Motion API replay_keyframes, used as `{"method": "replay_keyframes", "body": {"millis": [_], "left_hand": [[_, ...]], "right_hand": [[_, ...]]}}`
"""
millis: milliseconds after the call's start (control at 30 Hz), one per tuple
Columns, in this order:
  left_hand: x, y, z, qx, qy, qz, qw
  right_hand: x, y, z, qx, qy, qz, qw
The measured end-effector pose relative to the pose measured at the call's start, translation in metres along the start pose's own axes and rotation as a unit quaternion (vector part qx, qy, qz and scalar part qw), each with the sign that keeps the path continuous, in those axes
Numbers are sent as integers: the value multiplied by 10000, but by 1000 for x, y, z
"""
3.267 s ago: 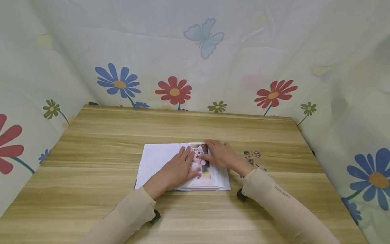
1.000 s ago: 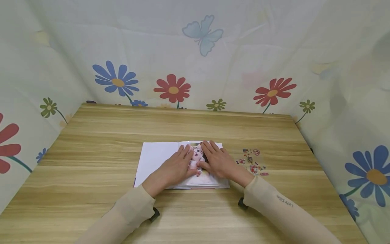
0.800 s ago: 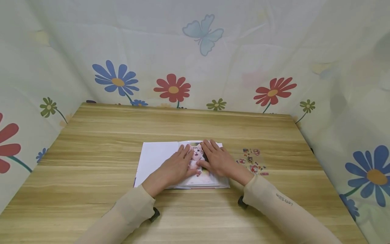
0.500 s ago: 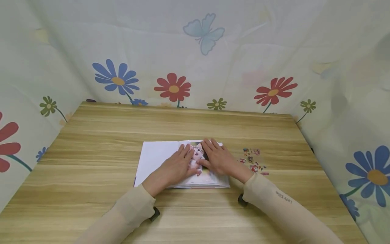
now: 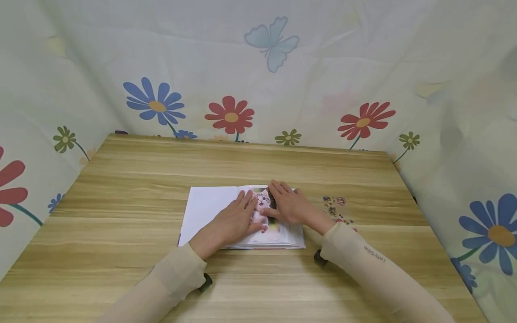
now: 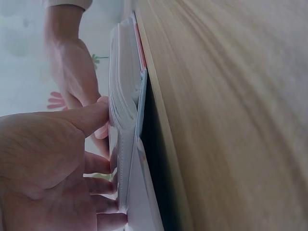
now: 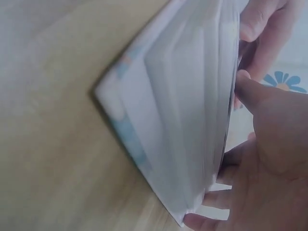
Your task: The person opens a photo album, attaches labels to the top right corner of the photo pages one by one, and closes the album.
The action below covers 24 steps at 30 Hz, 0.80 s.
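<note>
An album (image 5: 210,204) with clear sleeve pages lies open on the table, a blank white inside cover on its left side. On its right page shows a kitten picture (image 5: 264,202). My left hand (image 5: 232,220) rests on the page along the picture's left side, fingers extended. Across the picture's right side lies my right hand (image 5: 292,204), its thumb touching the kitten. In the left wrist view the fingertips and thumb of the left hand (image 6: 62,163) touch the top page. The right wrist view has the right hand (image 7: 269,154) with fingertips on the page stack. Both hands cover parts of the picture.
A clear sheet of small colourful stickers (image 5: 333,211) lies on the wooden table (image 5: 153,170) right of the album, partly behind the right wrist. A flower-print cloth (image 5: 194,63) surrounds the table at the back and sides.
My right hand shifts slightly up and down the picture's right side, now a little farther up, its wrist covering more of the stickers. My left hand stays in place on the page.
</note>
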<state>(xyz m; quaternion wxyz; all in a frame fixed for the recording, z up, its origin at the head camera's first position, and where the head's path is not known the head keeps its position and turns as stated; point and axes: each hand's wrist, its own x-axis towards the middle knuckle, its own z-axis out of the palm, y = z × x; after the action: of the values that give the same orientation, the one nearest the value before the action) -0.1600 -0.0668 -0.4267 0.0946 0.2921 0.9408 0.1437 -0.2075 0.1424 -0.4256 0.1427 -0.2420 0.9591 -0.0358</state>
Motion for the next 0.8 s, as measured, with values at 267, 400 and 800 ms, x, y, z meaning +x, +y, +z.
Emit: {"method": "replay_keyframes", "body": {"millis": [267, 400, 800], "left_hand": [[0, 0, -1, 26, -14, 3, 10000], [0, -1, -1, 140, -34, 2, 9999], [0, -2, 1, -1, 135, 36, 9999]], "right_hand": [[6, 6, -9, 356, -192, 50, 9992], [11, 9, -13, 379, -262, 79, 9989], [11, 18, -11, 788, -18, 131, 9968]]}}
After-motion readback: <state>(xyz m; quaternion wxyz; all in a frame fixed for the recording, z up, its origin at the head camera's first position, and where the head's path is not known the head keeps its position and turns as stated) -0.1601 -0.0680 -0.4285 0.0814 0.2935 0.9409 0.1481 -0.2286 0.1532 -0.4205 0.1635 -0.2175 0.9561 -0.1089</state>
